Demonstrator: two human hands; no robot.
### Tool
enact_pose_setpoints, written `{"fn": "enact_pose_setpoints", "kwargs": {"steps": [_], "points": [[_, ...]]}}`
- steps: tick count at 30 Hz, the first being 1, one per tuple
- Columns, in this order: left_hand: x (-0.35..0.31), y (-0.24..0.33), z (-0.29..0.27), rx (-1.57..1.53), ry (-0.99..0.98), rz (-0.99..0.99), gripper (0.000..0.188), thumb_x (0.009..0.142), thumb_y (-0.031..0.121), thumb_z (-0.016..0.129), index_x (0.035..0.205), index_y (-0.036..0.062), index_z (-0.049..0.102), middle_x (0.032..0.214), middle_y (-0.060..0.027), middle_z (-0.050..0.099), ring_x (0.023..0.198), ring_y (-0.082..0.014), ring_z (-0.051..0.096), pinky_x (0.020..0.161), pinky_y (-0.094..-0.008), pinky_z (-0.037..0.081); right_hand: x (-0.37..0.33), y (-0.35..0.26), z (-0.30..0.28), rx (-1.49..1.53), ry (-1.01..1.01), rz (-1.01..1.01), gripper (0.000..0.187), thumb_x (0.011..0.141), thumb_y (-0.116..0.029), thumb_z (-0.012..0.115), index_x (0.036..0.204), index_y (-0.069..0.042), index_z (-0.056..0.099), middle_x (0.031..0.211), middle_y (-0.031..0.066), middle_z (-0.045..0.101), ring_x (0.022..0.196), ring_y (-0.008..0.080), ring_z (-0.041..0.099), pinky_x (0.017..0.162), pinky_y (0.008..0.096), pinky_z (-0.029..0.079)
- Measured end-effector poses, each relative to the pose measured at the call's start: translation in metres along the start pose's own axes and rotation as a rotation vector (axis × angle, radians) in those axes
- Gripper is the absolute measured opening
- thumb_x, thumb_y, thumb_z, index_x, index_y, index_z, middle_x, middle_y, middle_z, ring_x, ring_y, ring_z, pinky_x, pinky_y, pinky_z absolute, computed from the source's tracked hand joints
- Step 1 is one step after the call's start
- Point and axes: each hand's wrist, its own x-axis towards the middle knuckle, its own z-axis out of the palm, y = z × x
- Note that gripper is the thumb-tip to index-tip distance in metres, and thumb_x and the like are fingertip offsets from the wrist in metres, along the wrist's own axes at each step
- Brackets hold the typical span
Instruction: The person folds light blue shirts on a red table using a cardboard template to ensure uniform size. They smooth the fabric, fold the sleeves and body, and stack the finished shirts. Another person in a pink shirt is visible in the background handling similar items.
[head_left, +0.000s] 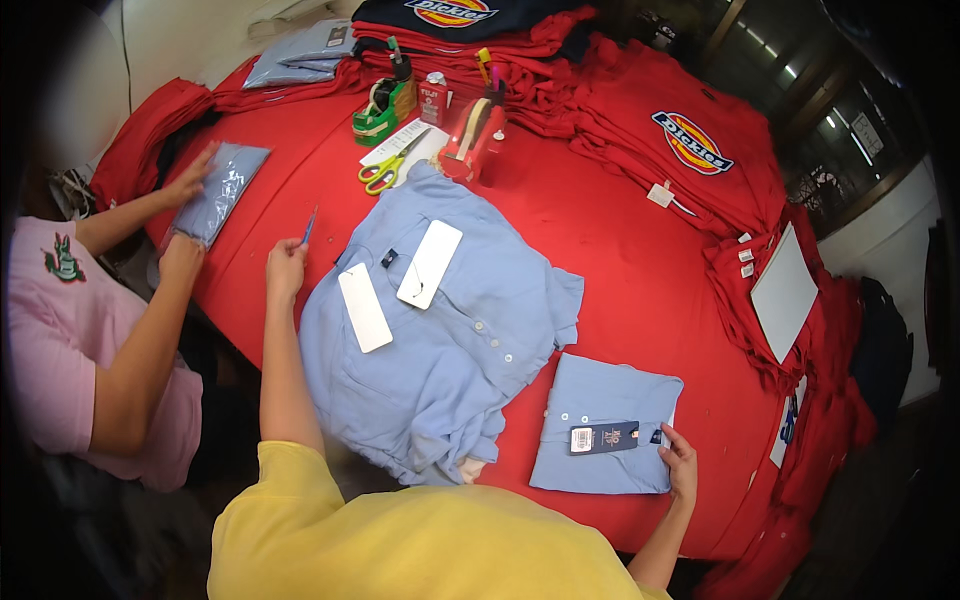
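My left hand (286,268) is closed around a thin blue pointed tool (311,226), its tip upward; the exact kind is too small to tell. Just right of it lies a loosely spread light blue shirt (440,330) with small buttons. Two blank white tags, a left one (366,308) and a right one (430,264), rest on this shirt. At the lower right is a neatly folded light blue shirt (600,400) carrying a dark hang tag (604,438). My right hand (680,462) grips the folded shirt's right edge, fingers beside its small dark neck label.
Yellow-green scissors (384,175), a green tape dispenser (380,110) and a red tape dispenser (470,140) stand beyond the spread shirt. Red garments (640,120) are piled along the far and right sides. At left, a person in pink handles a bagged blue garment (225,190).
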Motion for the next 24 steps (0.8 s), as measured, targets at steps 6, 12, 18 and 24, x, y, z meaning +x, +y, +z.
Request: {"fn": "enact_pose_setpoints", "kwargs": {"steps": [6, 12, 18, 24], "points": [[0.077, 0.078, 0.094, 0.378, 0.039, 0.303, 0.028, 0.083, 0.018, 0.067, 0.104, -0.0012, 0.063, 0.104, -0.0211, 0.061, 0.100, -0.0371, 0.060, 0.085, -0.0445, 0.048, 0.003, 0.004, -0.002, 0.006, 0.004, -0.009, 0.049, 0.077, 0.010, 0.058, 0.125, 0.000, 0.059, 0.103, 0.0030, 0.060, 0.085, 0.0075, 0.052, 0.076, 0.0187, 0.041], [0.086, 0.108, 0.130, 0.468, 0.120, 0.382, 0.034, 0.083, 0.021, 0.068, 0.108, -0.0013, 0.061, 0.111, -0.0218, 0.057, 0.103, -0.0378, 0.058, 0.088, -0.0451, 0.047, 0.003, 0.021, -0.013, -0.036, 0.002, -0.018, 0.050, 0.076, 0.010, 0.057, 0.125, 0.002, 0.059, 0.111, 0.0055, 0.062, 0.097, 0.0102, 0.056, 0.085, 0.0201, 0.041], [-0.120, 0.193, 0.054, -0.162, -1.187, 0.132, 0.028, 0.092, 0.027, 0.058, 0.096, 0.0002, 0.065, 0.085, -0.0078, 0.067, 0.074, -0.0143, 0.066, 0.066, -0.0271, 0.051, -0.004, -0.001, -0.004, 0.013, -0.010, 0.111, 0.047, 0.077, 0.010, 0.060, 0.124, 0.001, 0.061, 0.112, 0.0086, 0.063, 0.098, 0.0120, 0.057, 0.086, 0.0220, 0.044], [-0.304, 0.170, 0.078, 0.295, -1.412, 0.100, 0.064, 0.091, 0.046, 0.058, 0.132, -0.0031, 0.049, 0.099, -0.0198, 0.067, 0.093, -0.0234, 0.066, 0.082, -0.0352, 0.050, 0.004, 0.006, -0.006, 0.119, -0.094, 0.139, 0.047, 0.078, 0.009, 0.059, 0.124, 0.000, 0.060, 0.111, 0.0093, 0.064, 0.095, 0.0127, 0.058, 0.086, 0.0231, 0.045]]}}
